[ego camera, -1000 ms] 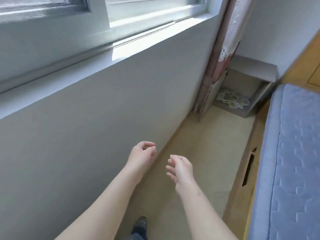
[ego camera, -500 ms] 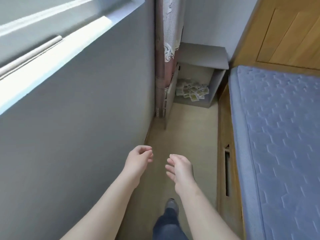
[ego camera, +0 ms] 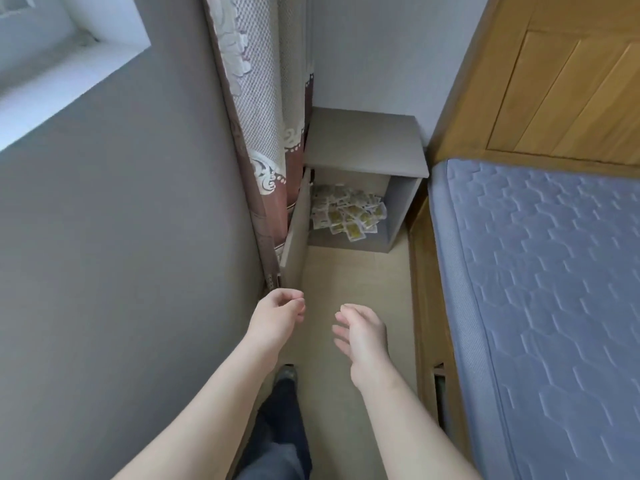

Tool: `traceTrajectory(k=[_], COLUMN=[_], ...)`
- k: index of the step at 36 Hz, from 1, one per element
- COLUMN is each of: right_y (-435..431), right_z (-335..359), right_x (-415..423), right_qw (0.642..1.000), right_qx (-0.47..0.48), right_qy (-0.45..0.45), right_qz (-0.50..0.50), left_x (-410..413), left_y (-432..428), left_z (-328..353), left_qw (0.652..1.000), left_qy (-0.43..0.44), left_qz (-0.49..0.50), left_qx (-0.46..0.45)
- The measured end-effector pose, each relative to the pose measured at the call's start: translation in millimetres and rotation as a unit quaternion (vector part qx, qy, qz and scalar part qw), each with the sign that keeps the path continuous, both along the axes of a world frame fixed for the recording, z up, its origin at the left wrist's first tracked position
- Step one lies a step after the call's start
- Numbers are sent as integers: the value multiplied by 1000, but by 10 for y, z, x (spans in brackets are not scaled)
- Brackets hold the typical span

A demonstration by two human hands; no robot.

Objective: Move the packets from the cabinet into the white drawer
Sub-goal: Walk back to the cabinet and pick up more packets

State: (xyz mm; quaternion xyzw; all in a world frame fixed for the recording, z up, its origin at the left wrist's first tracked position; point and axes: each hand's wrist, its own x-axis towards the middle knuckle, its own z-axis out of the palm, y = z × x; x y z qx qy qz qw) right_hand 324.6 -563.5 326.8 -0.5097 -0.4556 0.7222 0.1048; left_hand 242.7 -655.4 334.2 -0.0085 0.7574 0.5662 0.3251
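The person had stepped closer to the open cabinet [ego camera: 363, 143]; its packets [ego camera: 346, 213] lay nearer but untouched. The left hand [ego camera: 277, 315] and right hand [ego camera: 363, 337] hung loosely curled, empty.

Grey wall [ego camera: 121, 271] at left, window ledge [ego camera: 69, 74] upper left, curtain [ego camera: 256, 98] top centre, beige floor [ego camera: 356, 289] mid-frame, blue mattress [ego camera: 554, 306] right, wooden headboard [ego camera: 554, 81] upper right.

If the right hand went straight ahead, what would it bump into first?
Likely the packets in the open cabinet: the right hand points that way over bare floor, though depth is unclear.
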Motion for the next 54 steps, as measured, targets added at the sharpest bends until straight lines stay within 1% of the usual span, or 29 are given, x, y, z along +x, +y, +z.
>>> traceTrajectory(k=[3, 8, 15, 21, 27, 31, 35, 38, 42, 46, 48, 51, 52, 54], right_y=[448, 1145, 2159, 3195, 4180, 4647, 4857, 4902, 4907, 4861, 4858, 4869, 4882, 4939], right_z=[-13, 53, -85, -426, -918, -1287, -1634, -1960, -2620, -3448, -3866, -4519, -4758, -5238], right_x=[-490, -1217, -1831, -2336, -2842, -3166, -3436, -3578, -3696, -3727, -3791, -3960, -4031, -4180], right_qw=[1000, 999, 998, 999, 997, 993, 988, 986, 984, 988, 989, 990, 990, 984], right_qx=[15, 14, 13, 2, -16, -4, -3, 0, 7, 23, 29, 21, 34, 102], right_qy=[0, 3, -13, -33, -69, -109, -127, -134, -139, -141, -143, -135, -132, -133], right_qz=[-22, -47, -68, -28, 28, 54, 88, 104, 112, 61, 32, 22, 25, 63], left_x=[-535, -1382, -2057, -2581, -2957, -3214, -3394, -3459, -3480, -3534, -3631, -3824, -3902, -4059], left_y=[472, 1277, 2333, 3270, 4167, 4524, 4645, 4669, 4691, 4690, 4693, 4722, 4739, 4798], left_z=[-27, 4, -122, -533, -1076, -1445, -1817, -2230, -2989, -3745, -4097, -4607, -4771, -5109], left_qw=[1000, 999, 995, 997, 998, 997, 997, 996, 995, 992, 992, 991, 991, 992], left_qy=[0, 8, 2, -6, -54, -66, -59, -58, -74, -79, -62, -26, -18, 2], left_qz=[-17, -50, -100, -67, 12, 38, 46, 38, 8, -26, -34, -38, -36, -38], left_qx=[3, -1, -14, -30, -26, -28, -30, -53, -72, -96, -106, -125, -128, -121])
